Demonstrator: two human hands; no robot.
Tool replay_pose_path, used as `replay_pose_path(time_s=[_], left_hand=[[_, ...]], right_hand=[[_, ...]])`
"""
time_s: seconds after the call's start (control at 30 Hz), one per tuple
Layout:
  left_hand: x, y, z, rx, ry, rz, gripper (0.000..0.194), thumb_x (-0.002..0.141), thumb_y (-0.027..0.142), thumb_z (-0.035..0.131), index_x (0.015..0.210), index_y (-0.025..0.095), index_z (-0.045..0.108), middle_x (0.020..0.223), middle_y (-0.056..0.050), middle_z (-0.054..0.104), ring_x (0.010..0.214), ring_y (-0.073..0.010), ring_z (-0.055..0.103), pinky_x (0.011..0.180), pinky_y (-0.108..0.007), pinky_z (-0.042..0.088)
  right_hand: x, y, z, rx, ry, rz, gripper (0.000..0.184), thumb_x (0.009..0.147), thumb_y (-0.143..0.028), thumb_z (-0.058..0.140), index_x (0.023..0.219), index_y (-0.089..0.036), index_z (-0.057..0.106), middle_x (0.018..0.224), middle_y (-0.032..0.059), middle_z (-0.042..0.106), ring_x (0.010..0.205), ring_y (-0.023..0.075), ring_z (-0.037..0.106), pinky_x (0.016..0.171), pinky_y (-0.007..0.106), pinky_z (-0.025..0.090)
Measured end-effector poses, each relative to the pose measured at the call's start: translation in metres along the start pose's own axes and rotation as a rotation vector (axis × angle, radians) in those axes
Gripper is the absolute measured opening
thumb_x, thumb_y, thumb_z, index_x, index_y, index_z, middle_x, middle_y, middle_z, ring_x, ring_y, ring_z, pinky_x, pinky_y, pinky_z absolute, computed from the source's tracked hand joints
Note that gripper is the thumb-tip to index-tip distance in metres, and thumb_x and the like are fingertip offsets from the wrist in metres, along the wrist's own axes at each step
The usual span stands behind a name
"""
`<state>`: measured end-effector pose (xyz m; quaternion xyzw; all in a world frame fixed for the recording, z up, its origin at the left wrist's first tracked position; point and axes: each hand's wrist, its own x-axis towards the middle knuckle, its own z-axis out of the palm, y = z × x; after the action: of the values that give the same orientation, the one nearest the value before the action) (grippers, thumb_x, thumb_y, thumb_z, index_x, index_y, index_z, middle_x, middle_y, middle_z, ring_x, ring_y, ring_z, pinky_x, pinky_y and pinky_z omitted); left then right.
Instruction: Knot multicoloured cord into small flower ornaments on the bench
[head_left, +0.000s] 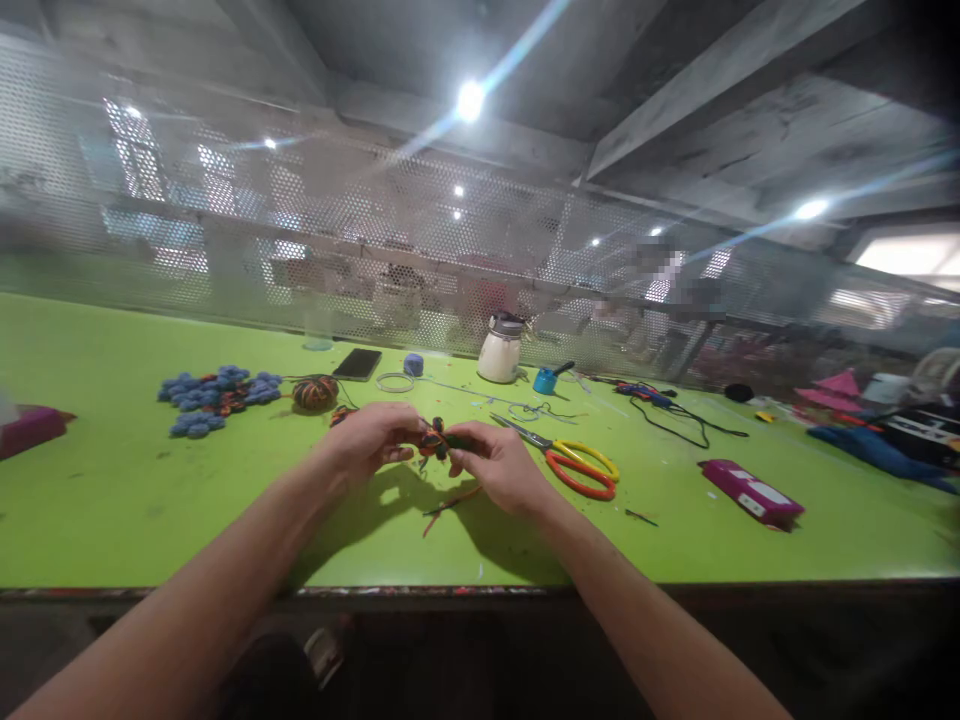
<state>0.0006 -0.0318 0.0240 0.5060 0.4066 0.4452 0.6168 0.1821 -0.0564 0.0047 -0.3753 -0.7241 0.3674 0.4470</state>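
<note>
Between my two hands, just above the green table, is a small dark yarn flower with orange bits. My left hand pinches its left side with thumb and forefinger. From the right, my right hand closes thumb and fingers on its edge; some of the fingertips are hidden. Loose yarn ends lie on the table below. Scissors with one yellow and one orange handle rest just right of my right hand. A multicoloured yarn ball sits beyond my left hand.
A pile of blue yarn flowers lies at left. Behind are a phone, a blue yarn roll, a white jug and a blue pot. A purple box and dark cords lie right. Perforated mesh borders the back.
</note>
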Motion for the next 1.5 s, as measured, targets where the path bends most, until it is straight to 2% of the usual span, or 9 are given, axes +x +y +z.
replay_pose_path(time_s=[0.17, 0.33, 0.4, 0.53, 0.7, 0.87, 1.0, 1.3, 1.5], left_hand=[[0.002, 0.002, -0.004, -0.258, -0.031, -0.098, 0.007, 0.066, 0.004, 0.063, 0.062, 0.01, 0.061, 0.064, -0.004, 0.063, 0.055, -0.0085, 0.056, 0.05, -0.017, 0.044], [0.004, 0.003, -0.008, -0.317, -0.167, -0.124, 0.013, 0.07, -0.003, 0.059, 0.061, 0.007, 0.061, 0.061, -0.005, 0.061, 0.05, -0.0066, 0.054, 0.045, -0.014, 0.043], [0.004, 0.003, -0.009, -0.308, -0.194, -0.102, 0.015, 0.071, -0.003, 0.057, 0.061, 0.007, 0.061, 0.063, -0.007, 0.062, 0.052, -0.0072, 0.055, 0.046, -0.014, 0.044], [0.002, 0.004, -0.007, -0.287, -0.193, -0.038, 0.017, 0.071, -0.006, 0.055, 0.062, 0.008, 0.06, 0.084, -0.013, 0.068, 0.069, -0.0117, 0.064, 0.061, -0.019, 0.053], [-0.004, 0.004, -0.005, -0.284, -0.307, -0.034, 0.012, 0.074, 0.001, 0.057, 0.067, 0.011, 0.06, 0.073, -0.008, 0.066, 0.069, -0.016, 0.064, 0.071, -0.034, 0.055], [-0.005, 0.004, -0.004, -0.257, -0.322, 0.024, 0.008, 0.069, 0.0, 0.061, 0.066, 0.008, 0.062, 0.067, -0.007, 0.066, 0.061, -0.0106, 0.062, 0.06, -0.02, 0.048], [-0.006, 0.005, -0.003, -0.23, -0.306, 0.02, 0.009, 0.064, -0.002, 0.063, 0.062, 0.007, 0.063, 0.058, -0.004, 0.064, 0.05, -0.0058, 0.055, 0.05, -0.014, 0.042], [-0.008, 0.007, -0.004, -0.194, -0.356, 0.01, 0.007, 0.062, 0.002, 0.067, 0.062, 0.008, 0.065, 0.063, -0.005, 0.066, 0.057, -0.0093, 0.06, 0.06, -0.019, 0.048], [-0.01, 0.006, -0.004, -0.138, -0.492, -0.002, 0.006, 0.062, 0.006, 0.07, 0.062, 0.01, 0.066, 0.062, -0.004, 0.066, 0.056, -0.0092, 0.057, 0.056, -0.02, 0.045]], right_hand=[[0.005, 0.004, -0.006, 0.281, -0.072, 0.041, 0.023, 0.068, -0.023, 0.072, 0.09, -0.015, 0.07, 0.08, 0.0033, 0.069, 0.071, 0.0133, 0.062, 0.075, 0.03, 0.048], [0.006, 0.005, -0.016, 0.315, -0.099, 0.052, 0.026, 0.064, -0.025, 0.077, 0.088, -0.018, 0.073, 0.082, 0.0028, 0.071, 0.072, 0.0131, 0.062, 0.077, 0.031, 0.048], [0.006, 0.005, -0.019, 0.278, -0.091, 0.023, 0.025, 0.064, -0.025, 0.077, 0.088, -0.018, 0.074, 0.083, 0.0031, 0.071, 0.075, 0.0138, 0.062, 0.078, 0.031, 0.048], [0.005, 0.006, -0.022, 0.191, -0.084, -0.047, 0.025, 0.067, -0.023, 0.074, 0.091, -0.019, 0.074, 0.086, 0.0035, 0.07, 0.076, 0.0134, 0.061, 0.075, 0.029, 0.048], [0.001, 0.006, -0.024, 0.067, -0.051, -0.132, 0.023, 0.071, -0.022, 0.071, 0.094, -0.02, 0.074, 0.086, 0.0041, 0.068, 0.072, 0.0124, 0.058, 0.067, 0.026, 0.047], [-0.006, 0.002, -0.027, -0.128, -0.037, -0.233, 0.022, 0.077, -0.021, 0.066, 0.098, -0.019, 0.072, 0.083, 0.004, 0.065, 0.07, 0.0121, 0.055, 0.064, 0.025, 0.044], [-0.009, -0.001, -0.03, -0.25, -0.034, -0.297, 0.021, 0.079, -0.02, 0.064, 0.098, -0.018, 0.072, 0.078, 0.0035, 0.063, 0.07, 0.0125, 0.053, 0.064, 0.026, 0.043], [-0.018, -0.019, -0.041, -0.458, -0.055, -0.412, 0.019, 0.082, -0.016, 0.061, 0.097, -0.016, 0.072, 0.075, 0.0049, 0.063, 0.068, 0.0132, 0.055, 0.063, 0.027, 0.044], [-0.018, -0.041, -0.054, -0.612, -0.214, -0.451, 0.022, 0.084, -0.016, 0.057, 0.102, -0.018, 0.071, 0.077, 0.0049, 0.061, 0.069, 0.0128, 0.055, 0.063, 0.026, 0.043]])
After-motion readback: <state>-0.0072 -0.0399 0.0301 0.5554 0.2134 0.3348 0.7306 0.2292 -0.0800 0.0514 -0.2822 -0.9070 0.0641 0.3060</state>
